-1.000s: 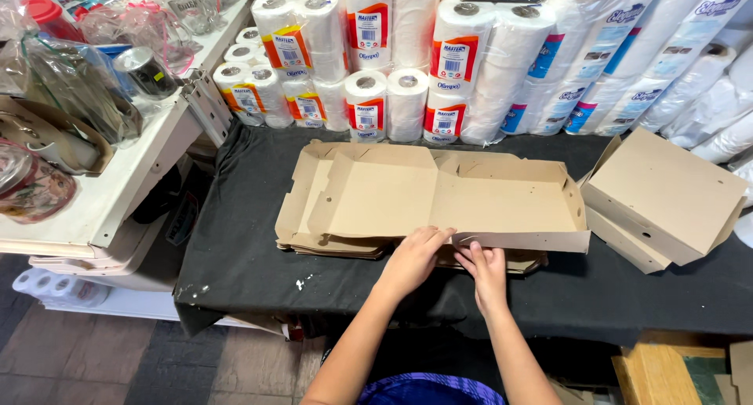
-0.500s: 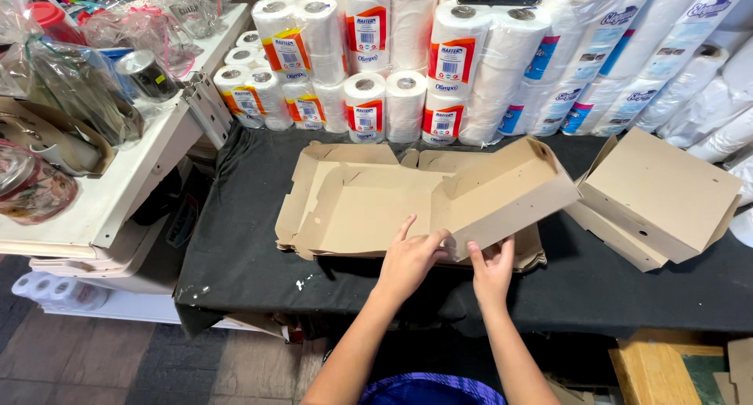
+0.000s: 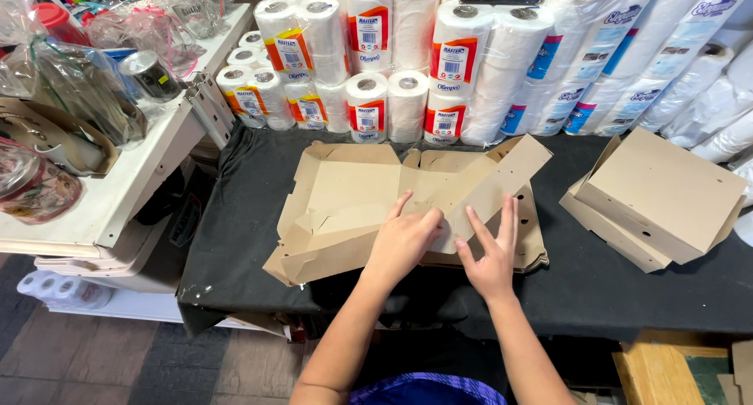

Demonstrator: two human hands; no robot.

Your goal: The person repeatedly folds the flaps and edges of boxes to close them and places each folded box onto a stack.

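Change vs half a second ago: the flat brown cardboard box blank [image 3: 353, 193] sits differently. The near-left flap is now raised off the table toward the person, and the long right side panel is still tilted up but has swung further right, its end now near the paper rolls. Both hands have moved up onto the board; before, they were at its near edge.

Left hand [image 3: 404, 240]: half open, fingers curled loosely, index finger pointing up. It presses on the middle of the blank, just at the fold beside the raised left flap. Not gripping anything that I can see.

Right hand [image 3: 490, 252]: open flat, fingers spread, palm down on the lower end of the tilted right panel. Touching, not grasping.

The blank lies on top of a stack of more flat brown cardboard blanks [image 3: 533, 252], centre of the table with the black cloth [image 3: 235, 217].

Right of it, well apart: a pile of folded brown cardboard boxes [image 3: 663, 193], closed, lying skewed.

Along the back edge: white paper rolls with red and orange labels [image 3: 369, 111], standing in two tiers, left to centre. To their right, white paper roll packs with blue printed wrapping [image 3: 580, 83], leaning.

Left: white shelf [image 3: 118, 193] holding clear cellophane-wrapped gift items [image 3: 70, 91] and a metal can [image 3: 145, 71].
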